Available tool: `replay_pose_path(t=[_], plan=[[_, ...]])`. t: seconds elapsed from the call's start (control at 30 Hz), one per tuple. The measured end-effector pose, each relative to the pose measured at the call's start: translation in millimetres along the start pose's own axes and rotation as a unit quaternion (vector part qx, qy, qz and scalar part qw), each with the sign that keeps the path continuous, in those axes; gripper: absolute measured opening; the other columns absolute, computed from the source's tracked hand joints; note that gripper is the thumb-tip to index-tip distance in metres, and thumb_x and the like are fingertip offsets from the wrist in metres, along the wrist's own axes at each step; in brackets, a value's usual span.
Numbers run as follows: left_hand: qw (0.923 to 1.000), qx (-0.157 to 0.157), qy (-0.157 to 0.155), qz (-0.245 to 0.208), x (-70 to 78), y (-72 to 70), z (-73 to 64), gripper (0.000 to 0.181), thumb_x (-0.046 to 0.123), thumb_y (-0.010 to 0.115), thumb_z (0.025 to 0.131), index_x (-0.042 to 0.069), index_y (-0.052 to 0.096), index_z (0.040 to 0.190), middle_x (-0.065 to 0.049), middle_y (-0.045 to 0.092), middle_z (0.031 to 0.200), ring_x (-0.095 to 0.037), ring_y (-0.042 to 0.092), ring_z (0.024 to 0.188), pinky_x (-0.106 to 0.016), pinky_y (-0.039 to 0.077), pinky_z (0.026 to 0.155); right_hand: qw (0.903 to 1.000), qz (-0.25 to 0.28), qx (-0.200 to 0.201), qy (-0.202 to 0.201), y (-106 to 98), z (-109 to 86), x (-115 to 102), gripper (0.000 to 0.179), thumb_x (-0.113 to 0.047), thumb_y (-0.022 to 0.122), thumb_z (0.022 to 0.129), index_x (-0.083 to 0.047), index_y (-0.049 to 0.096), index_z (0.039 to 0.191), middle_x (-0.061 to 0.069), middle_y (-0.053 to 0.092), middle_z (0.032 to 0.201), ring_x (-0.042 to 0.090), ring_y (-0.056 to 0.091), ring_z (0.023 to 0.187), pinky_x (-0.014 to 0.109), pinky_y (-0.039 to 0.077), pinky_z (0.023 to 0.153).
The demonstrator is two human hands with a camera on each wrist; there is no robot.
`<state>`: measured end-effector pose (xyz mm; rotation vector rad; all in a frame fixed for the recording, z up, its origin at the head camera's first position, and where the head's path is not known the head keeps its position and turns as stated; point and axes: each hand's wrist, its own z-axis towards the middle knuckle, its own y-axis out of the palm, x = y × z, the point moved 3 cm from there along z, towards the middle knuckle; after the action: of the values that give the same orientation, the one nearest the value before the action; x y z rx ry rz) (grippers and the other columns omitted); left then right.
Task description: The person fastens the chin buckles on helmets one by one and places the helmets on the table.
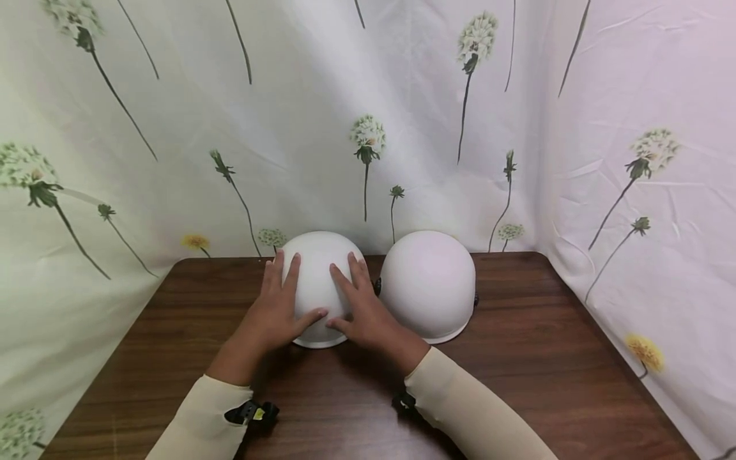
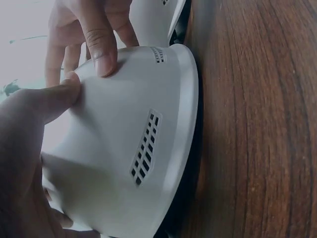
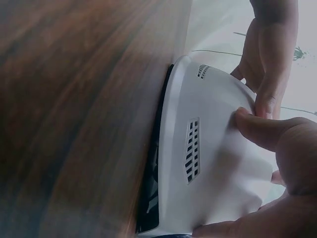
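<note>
Two white safety helmets stand dome up, side by side, at the back of a brown wooden table. My left hand [image 1: 280, 312] lies on the left side of the left helmet [image 1: 319, 287], fingers spread over the dome and thumb towards the front. On its right side rests my right hand [image 1: 368, 313], also with spread fingers, its thumb near the other thumb. Slotted vents show on this helmet's shell [image 2: 114, 134] in the left wrist view, and a dark underside lies below its rim [image 3: 166, 144] in the right wrist view. Neither hand touches the right helmet [image 1: 428, 284].
The wooden table [image 1: 322, 409] reaches back to a pale curtain [image 1: 310, 128] printed with dandelions, which also hangs along the sides. Small black fittings [image 1: 377, 286] show beside the right helmet. Each sleeve bears a black wrist device [image 1: 251, 413].
</note>
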<state>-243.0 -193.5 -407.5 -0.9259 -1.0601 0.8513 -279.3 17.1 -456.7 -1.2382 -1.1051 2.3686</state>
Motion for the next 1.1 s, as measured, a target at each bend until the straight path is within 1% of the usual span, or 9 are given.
replay_pose_path(t=[0.07, 0.27, 0.43, 0.57, 0.67, 0.73, 0.83, 1.0, 1.1], plan=[[1.0000, 0.003, 0.002, 0.001, -0.3, 0.3, 0.1, 0.119, 0.066, 0.070, 0.099, 0.008, 0.002, 0.176, -0.029, -0.009, 0.182, -0.062, 0.004, 0.165, -0.081, 0.043, 0.110, 1.0000, -0.004, 0.000, -0.002, 1, 0.3, 0, 0.111, -0.037, 0.089, 0.093, -0.037, 0.016, 0.176, 0.006, -0.011, 0.186, 0.039, -0.009, 0.173, 0.070, 0.040, 0.123], [1.0000, 0.000, -0.001, -0.009, -3.9, 2.4, 2.6, 0.120, 0.067, 0.071, 0.098, 0.011, 0.000, 0.177, -0.027, -0.011, 0.182, -0.061, 0.001, 0.166, -0.081, 0.044, 0.109, 1.0000, -0.006, -0.001, 0.007, 5, 2.2, 7, 0.111, -0.038, 0.088, 0.094, -0.045, 0.013, 0.175, -0.003, -0.015, 0.185, 0.033, -0.013, 0.172, 0.068, 0.038, 0.126], [0.9997, 0.005, -0.007, -0.021, -7.2, 4.6, 2.2, 0.122, 0.070, 0.070, 0.097, 0.013, -0.003, 0.177, -0.025, -0.012, 0.183, -0.058, -0.001, 0.167, -0.081, 0.043, 0.110, 1.0000, -0.005, -0.007, -0.005, 0, -2.1, 3, 0.107, -0.039, 0.087, 0.096, -0.035, 0.016, 0.176, 0.003, -0.011, 0.186, 0.037, -0.008, 0.173, 0.067, 0.039, 0.125], [0.9996, 0.015, -0.009, -0.023, -9.3, 5.9, -2.2, 0.125, 0.071, 0.070, 0.096, 0.011, -0.003, 0.177, -0.026, -0.013, 0.182, -0.058, 0.000, 0.167, -0.080, 0.041, 0.113, 0.9993, -0.005, -0.013, -0.036, -14, -12.2, -11, 0.105, -0.038, 0.085, 0.097, -0.024, 0.018, 0.177, 0.012, -0.006, 0.186, 0.045, 0.000, 0.171, 0.066, 0.040, 0.125], [0.9995, 0.026, -0.009, -0.016, -8.7, 2.9, -7.3, 0.124, 0.071, 0.071, 0.096, 0.008, 0.001, 0.176, -0.027, -0.011, 0.182, -0.060, 0.003, 0.167, -0.081, 0.038, 0.116, 0.9981, -0.002, -0.006, -0.061, -28, -23.3, -21, 0.104, -0.038, 0.085, 0.097, -0.022, 0.020, 0.177, 0.012, -0.003, 0.186, 0.048, 0.003, 0.171, 0.068, 0.037, 0.126], [0.9994, 0.032, -0.012, -0.009, -7.9, -0.5, -11.5, 0.122, 0.070, 0.071, 0.096, 0.007, 0.004, 0.176, -0.027, -0.009, 0.182, -0.061, 0.004, 0.166, -0.083, 0.034, 0.118, 0.9973, -0.004, 0.005, -0.073, -34, -30.4, -21, 0.102, -0.038, 0.084, 0.098, -0.024, 0.021, 0.177, 0.009, -0.002, 0.187, 0.046, 0.004, 0.171, 0.068, 0.036, 0.127], [0.9992, 0.036, -0.015, 0.001, -7.0, -4.9, -17.7, 0.120, 0.068, 0.073, 0.095, 0.007, 0.008, 0.176, -0.028, -0.006, 0.182, -0.062, 0.006, 0.166, -0.084, 0.031, 0.119, 0.9969, -0.006, 0.013, -0.077, -49, -42.4, -26, 0.102, -0.031, 0.088, 0.095, -0.022, 0.026, 0.176, 0.009, 0.001, 0.187, 0.043, 0.008, 0.172, 0.069, 0.036, 0.125], [0.9993, 0.035, -0.010, 0.006, -7.2, -8.2, -25.7, 0.120, 0.069, 0.072, 0.096, 0.009, 0.007, 0.177, -0.028, -0.005, 0.182, -0.059, 0.003, 0.167, -0.085, 0.023, 0.122, 0.9964, -0.055, 0.021, -0.060, -75, -63.5, -28, 0.098, -0.027, 0.090, 0.094, -0.017, 0.033, 0.173, 0.012, 0.007, 0.186, 0.038, 0.017, 0.171, 0.062, 0.046, 0.122], [0.9992, 0.037, -0.011, 0.014, -8.8, -10.4, -31.9, 0.120, 0.071, 0.071, 0.095, 0.011, 0.007, 0.177, -0.029, -0.004, 0.182, -0.057, 0.003, 0.168, -0.087, 0.017, 0.123, 0.9952, -0.078, 0.026, -0.054, -86, -75.6, -24, 0.094, -0.028, 0.089, 0.094, -0.016, 0.037, 0.172, 0.012, 0.009, 0.186, 0.036, 0.017, 0.172, 0.057, 0.047, 0.123]])
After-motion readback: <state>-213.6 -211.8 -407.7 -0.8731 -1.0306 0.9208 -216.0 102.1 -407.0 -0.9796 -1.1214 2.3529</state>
